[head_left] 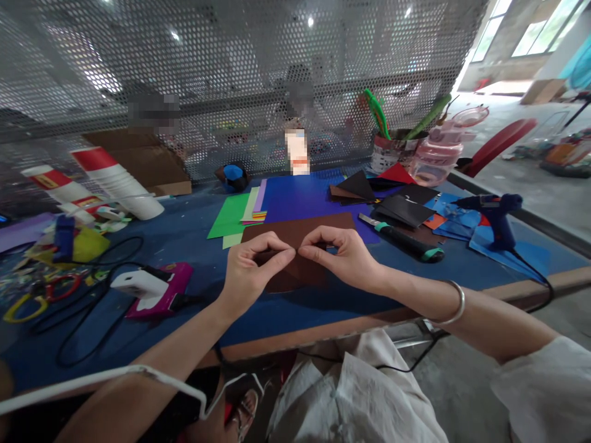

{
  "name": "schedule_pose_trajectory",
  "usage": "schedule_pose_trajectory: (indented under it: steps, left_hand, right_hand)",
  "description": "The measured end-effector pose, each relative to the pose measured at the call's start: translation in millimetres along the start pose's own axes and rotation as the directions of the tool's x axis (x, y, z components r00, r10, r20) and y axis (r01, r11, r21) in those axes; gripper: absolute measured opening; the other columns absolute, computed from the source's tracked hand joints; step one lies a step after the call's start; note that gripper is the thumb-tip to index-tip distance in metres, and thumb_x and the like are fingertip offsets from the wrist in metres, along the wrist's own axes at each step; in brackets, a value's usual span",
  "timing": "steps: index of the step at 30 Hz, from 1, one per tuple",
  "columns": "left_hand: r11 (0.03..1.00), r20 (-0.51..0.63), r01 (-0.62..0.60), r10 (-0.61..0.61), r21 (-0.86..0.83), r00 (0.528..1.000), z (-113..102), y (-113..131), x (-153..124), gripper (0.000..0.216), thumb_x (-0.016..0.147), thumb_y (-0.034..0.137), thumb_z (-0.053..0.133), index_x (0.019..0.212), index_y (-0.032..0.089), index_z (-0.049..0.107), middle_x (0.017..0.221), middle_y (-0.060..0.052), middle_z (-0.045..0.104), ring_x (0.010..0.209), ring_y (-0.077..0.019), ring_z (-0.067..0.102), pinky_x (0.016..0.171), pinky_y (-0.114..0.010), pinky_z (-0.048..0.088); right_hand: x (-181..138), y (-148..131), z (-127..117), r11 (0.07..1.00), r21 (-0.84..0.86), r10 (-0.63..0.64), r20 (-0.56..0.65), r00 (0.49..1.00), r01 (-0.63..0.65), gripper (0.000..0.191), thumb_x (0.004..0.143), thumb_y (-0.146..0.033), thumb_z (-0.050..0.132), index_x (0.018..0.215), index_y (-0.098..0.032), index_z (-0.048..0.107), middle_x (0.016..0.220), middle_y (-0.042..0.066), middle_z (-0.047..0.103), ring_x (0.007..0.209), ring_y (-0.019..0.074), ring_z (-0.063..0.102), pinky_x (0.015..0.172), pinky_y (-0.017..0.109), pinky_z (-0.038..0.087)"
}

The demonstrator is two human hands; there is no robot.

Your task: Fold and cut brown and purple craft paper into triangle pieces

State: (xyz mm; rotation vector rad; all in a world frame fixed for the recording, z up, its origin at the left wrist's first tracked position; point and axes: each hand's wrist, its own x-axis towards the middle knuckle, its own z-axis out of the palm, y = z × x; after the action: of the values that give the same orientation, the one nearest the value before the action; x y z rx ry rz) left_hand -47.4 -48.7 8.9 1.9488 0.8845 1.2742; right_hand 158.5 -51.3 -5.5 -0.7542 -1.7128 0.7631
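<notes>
Sheet of brown paper [305,271]: your left hand [247,274] and right hand [346,258] each clamp a fingertip grip on its fold. Likely light, limp, crease-prone; pinch the edge.

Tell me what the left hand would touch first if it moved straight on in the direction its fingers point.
Most likely the right hand: the left hand, pinching the brown sheet, points rightward, and the two hands almost meet there. Depth between them is hard to judge.
</notes>
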Motion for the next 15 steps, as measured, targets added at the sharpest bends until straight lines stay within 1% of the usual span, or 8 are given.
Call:
schedule_pose_trajectory:
  steps: [4, 7, 12, 15]
  left_hand:
    - [1.000, -0.041, -0.005, 0.006, 0.016, 0.999, -4.2, -4.0, 0.4, 0.014, 0.088, 0.022, 0.075, 0.074, 0.024, 0.076, 0.069, 0.004, 0.064, 0.066, -0.0106, 0.055, 0.061, -0.025, 0.040]
    - [1.000, -0.060, -0.001, 0.002, 0.008, 0.998, -5.8, -8.2, 2.0, 0.013, 0.088, 0.022, 0.076, 0.075, 0.025, 0.076, 0.070, 0.004, 0.063, 0.068, -0.0110, 0.055, 0.063, -0.026, 0.040]
    - [1.000, -0.048, -0.009, 0.009, 0.016, 0.999, -6.2, -9.8, 3.3, 0.013, 0.088, 0.022, 0.076, 0.075, 0.025, 0.077, 0.071, 0.005, 0.064, 0.068, -0.0110, 0.055, 0.063, -0.026, 0.039]
    - [1.000, -0.045, -0.017, 0.017, 0.014, 0.999, -6.5, -10.0, 3.2, 0.012, 0.088, 0.022, 0.077, 0.076, 0.025, 0.077, 0.071, 0.004, 0.064, 0.067, -0.0117, 0.056, 0.062, -0.027, 0.039]
  right_hand:
    - [0.4, 4.6, 0.6, 0.996, 0.050, 0.081, -0.047, 0.996, -0.078, 0.020, 0.085, -0.038, 0.082, 0.082, -0.019, 0.075, 0.076, -0.002, 0.073, 0.069, 0.0106, 0.060, 0.063, 0.024, 0.044]
    - [0.6, 7.3, 1.3, 0.990, 0.072, 0.129, -0.071, 0.989, -0.124, 0.026, 0.082, -0.043, 0.084, 0.082, -0.019, 0.074, 0.076, -0.001, 0.074, 0.069, 0.0116, 0.060, 0.062, 0.025, 0.044]
    - [2.1, 8.0, 2.1, 0.981, 0.115, 0.168, -0.078, 0.983, -0.158, 0.031, 0.080, -0.046, 0.086, 0.077, -0.019, 0.073, 0.074, -0.001, 0.073, 0.067, 0.0110, 0.059, 0.061, 0.025, 0.045]
    - [3.3, 7.5, 2.1, 0.978, 0.116, 0.181, -0.083, 0.980, -0.171, 0.036, 0.078, -0.052, 0.088, 0.076, -0.019, 0.072, 0.072, -0.001, 0.072, 0.065, 0.0109, 0.058, 0.061, 0.026, 0.045]
